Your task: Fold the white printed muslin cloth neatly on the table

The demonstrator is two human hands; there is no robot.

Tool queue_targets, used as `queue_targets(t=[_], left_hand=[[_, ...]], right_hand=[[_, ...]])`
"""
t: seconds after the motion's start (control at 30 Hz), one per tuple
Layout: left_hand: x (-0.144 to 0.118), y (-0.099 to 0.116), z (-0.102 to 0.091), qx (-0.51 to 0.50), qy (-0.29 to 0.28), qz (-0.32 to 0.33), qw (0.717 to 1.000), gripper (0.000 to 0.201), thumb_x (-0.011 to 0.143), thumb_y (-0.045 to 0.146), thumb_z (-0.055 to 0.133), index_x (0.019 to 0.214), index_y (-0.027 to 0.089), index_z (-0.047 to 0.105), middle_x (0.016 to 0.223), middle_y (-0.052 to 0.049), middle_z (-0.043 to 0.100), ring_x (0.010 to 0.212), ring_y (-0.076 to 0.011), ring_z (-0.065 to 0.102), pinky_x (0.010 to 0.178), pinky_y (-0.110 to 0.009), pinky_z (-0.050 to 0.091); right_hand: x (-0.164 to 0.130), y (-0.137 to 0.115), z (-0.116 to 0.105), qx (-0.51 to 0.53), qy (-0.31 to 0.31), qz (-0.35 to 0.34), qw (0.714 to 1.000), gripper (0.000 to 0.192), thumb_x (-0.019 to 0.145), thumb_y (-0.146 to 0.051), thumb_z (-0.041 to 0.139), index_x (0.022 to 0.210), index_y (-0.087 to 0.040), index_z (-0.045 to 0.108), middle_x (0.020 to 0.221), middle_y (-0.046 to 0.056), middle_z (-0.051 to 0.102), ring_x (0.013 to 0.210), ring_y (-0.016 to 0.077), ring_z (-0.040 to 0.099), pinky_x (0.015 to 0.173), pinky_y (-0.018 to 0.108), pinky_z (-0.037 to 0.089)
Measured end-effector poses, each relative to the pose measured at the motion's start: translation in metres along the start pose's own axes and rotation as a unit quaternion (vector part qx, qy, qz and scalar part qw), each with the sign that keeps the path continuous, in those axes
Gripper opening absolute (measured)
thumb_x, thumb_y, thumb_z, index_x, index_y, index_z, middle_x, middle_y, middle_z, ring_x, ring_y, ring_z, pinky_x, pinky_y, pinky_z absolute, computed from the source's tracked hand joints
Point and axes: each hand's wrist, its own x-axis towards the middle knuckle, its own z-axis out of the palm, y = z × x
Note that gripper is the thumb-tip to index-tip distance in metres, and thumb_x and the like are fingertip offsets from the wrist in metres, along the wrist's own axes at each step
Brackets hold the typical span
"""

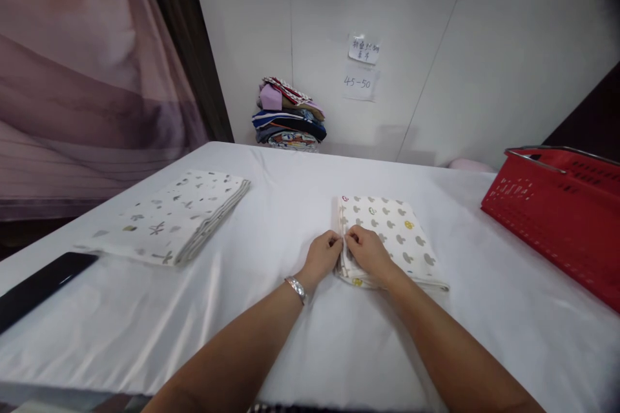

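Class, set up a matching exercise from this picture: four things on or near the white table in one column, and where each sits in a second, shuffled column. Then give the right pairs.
Things:
1. red basket
2. pile of clothes
3. spotted folded cloth
4. black flat object

Places:
A. under both hands
B. far right of table
C. near left edge
D. back, by the wall

Pairs: 1-B, 2-D, 3-A, 4-C

Your two hands meet at the left edge of the folded cloth [387, 239], which lies on the table [290, 335] straight ahead of you. A second folded cloth [179, 213] lies well to its left, with a flat device [41, 284] nearer you at the left edge. A basket [562, 219] sits to your right. Behind, against the wall [436, 45], a pile of clothes [289, 113] rests at the table's far edge.
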Motion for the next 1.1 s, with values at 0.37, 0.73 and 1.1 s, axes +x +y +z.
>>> queue_targets(t=[0.37, 0.73, 1.1], left_hand=[[-0.002, 0.003, -0.002, 0.009, -0.021, 0.000, 1.000, 0.028, 0.079, 0.042, 0.050, 0.072, 0.017, 0.060, 0.063, 0.002, 0.057, 0.059, -0.0114, 0.050, 0.055, -0.022, 0.037], [0.000, 0.003, -0.002, 0.051, -0.023, -0.003, 0.998, 0.019, 0.078, 0.032, 0.049, 0.066, 0.018, 0.055, 0.059, 0.003, 0.055, 0.055, -0.0105, 0.048, 0.051, -0.021, 0.034], [-0.002, 0.004, -0.003, 0.049, -0.028, 0.002, 0.998, 0.019, 0.080, 0.032, 0.048, 0.069, 0.018, 0.056, 0.058, 0.003, 0.056, 0.054, -0.0104, 0.049, 0.052, -0.021, 0.035]], right_hand=[[0.000, 0.009, -0.001, 0.084, -0.050, 0.005, 0.995, 0.017, 0.076, -0.020, 0.045, 0.078, -0.021, 0.062, 0.066, -0.002, 0.061, 0.063, 0.0137, 0.054, 0.061, 0.025, 0.039], [0.062, -0.001, -0.022, -0.102, -0.040, 0.072, 0.991, 0.022, 0.081, -0.028, 0.047, 0.070, -0.018, 0.063, 0.066, 0.002, 0.065, 0.062, 0.0126, 0.055, 0.057, 0.022, 0.035], [0.079, 0.000, -0.002, -0.180, -0.020, 0.054, 0.982, 0.018, 0.079, -0.020, 0.049, 0.067, -0.017, 0.062, 0.075, 0.008, 0.067, 0.070, 0.0165, 0.058, 0.059, 0.024, 0.034]])
